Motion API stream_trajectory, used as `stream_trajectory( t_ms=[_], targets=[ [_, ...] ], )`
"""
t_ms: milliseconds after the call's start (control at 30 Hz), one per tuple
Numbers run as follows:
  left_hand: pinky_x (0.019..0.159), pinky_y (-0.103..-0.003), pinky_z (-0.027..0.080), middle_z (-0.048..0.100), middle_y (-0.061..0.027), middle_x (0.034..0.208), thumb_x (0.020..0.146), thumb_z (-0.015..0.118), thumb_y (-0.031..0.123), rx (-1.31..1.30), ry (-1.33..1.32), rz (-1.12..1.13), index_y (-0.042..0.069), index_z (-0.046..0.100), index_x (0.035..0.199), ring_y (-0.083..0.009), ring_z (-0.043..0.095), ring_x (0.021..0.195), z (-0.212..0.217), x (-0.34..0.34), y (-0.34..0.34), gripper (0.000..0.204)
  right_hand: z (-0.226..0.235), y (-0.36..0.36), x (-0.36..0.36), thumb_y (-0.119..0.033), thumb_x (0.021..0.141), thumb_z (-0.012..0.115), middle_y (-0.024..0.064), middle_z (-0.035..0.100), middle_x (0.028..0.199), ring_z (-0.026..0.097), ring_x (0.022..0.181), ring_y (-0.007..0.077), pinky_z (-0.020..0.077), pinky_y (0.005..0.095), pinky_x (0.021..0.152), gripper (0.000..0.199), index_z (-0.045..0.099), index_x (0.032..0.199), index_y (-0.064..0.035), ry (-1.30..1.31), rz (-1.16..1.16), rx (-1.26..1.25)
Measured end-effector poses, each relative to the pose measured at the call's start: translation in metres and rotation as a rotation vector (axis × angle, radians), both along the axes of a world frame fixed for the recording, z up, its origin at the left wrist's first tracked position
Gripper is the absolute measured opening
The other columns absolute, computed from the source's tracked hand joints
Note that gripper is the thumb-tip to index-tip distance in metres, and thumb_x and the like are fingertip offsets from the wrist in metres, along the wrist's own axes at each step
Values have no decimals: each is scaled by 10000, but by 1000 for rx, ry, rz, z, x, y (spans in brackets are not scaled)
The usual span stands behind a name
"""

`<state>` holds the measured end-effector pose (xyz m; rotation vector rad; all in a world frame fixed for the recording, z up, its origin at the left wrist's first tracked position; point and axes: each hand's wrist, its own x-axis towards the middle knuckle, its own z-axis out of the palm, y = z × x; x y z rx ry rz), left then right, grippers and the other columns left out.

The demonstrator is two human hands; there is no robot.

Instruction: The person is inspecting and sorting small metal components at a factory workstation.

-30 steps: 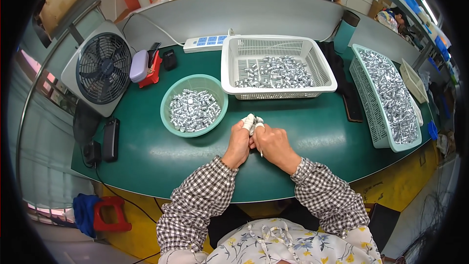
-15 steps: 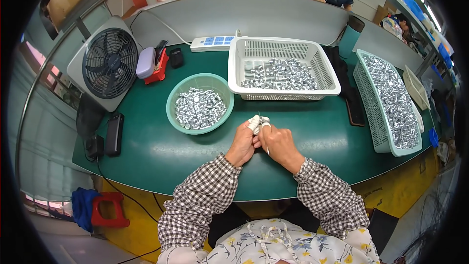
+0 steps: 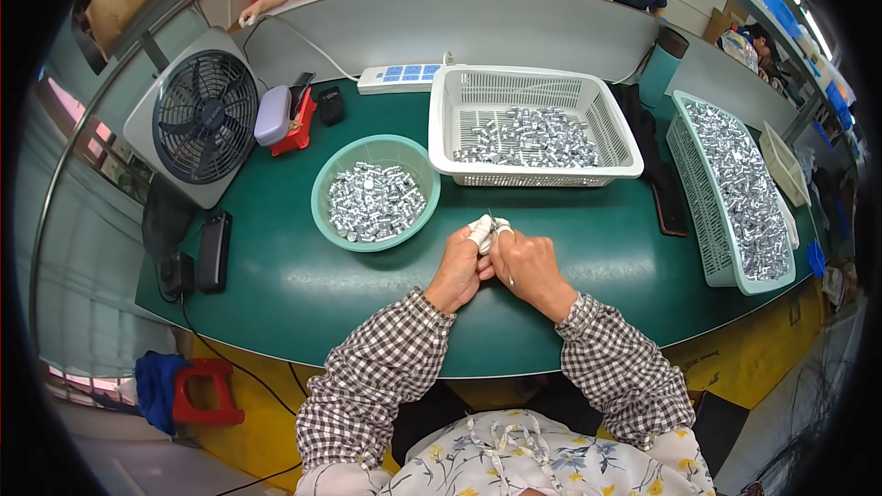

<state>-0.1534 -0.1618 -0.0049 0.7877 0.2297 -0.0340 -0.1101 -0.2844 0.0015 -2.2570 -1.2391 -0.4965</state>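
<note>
My left hand (image 3: 462, 264) and my right hand (image 3: 533, 268) meet over the near middle of the table, with white coverings on some fingertips. Between finger and thumb, my left hand pinches something small that the fingers hide. My right hand is closed around a thin pen-like tool (image 3: 511, 281); its pale end shows under the hand and a fine tip rises between the thumbs. Beyond my hands, a white basket (image 3: 537, 180) holds small silvery metal parts (image 3: 542, 138). A round light green basin (image 3: 322, 211) with more such parts stands to the left.
A long green basket (image 3: 707, 239) full of metal parts stands at the right. On the left are a fan (image 3: 207, 119), a red holder (image 3: 294, 136) and a black box-shaped device (image 3: 214, 253). A power strip (image 3: 400, 78) and a bottle (image 3: 661, 69) line the grey partition (image 3: 367, 28); people sit beyond.
My right hand has turned slightly, and the tool's pale end has shifted right. Both hands stay together. Across the partition, a person's arm has stretched out to the left.
</note>
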Motion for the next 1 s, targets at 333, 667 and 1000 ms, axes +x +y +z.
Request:
stream_trajectory(
  t_ms=[333, 667, 1000],
  targets=[
    [369, -177, 249, 404, 41, 590, 951, 411, 255, -38, 35, -27, 8, 544, 976, -32, 303, 436, 4, -1, 1, 281, 0, 0, -4, -127, 793, 558, 125, 527, 565, 554, 450, 266, 423, 367, 380, 209, 448, 641, -35, -30, 26, 44],
    [362, -179, 256, 425, 39, 631, 944, 429, 278, -80, 40, -37, 22, 546, 962, -30, 309, 442, 4, -1, 2, 281, 0, -1, -4, -124, 818, 536, 140, 546, 589, 550, 457, 294, 432, 380, 398, 216, 454, 642, -29, 24, 41, 63],
    [364, -178, 272, 428, 36, 627, 923, 478, 290, -116, 31, -56, 29, 545, 929, -34, 333, 443, 0, 0, 6, 269, 3, -1, -1, -83, 829, 517, 142, 521, 549, 527, 446, 312, 403, 391, 393, 233, 436, 620, -19, 71, 57, 146]
  ],
)
